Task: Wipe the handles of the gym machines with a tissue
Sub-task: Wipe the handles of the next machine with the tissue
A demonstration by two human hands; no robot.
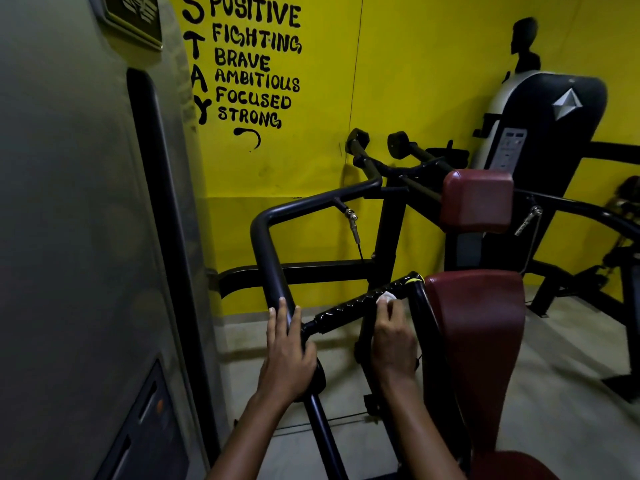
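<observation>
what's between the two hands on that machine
In the head view, the ribbed black handle grip spans between the left hand and the right hand holding the tissue.

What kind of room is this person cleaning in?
A gym, most likely: weight machines with red pads, a ribbed black handle, and a yellow wall painted with a "stay strong" slogan.
</observation>
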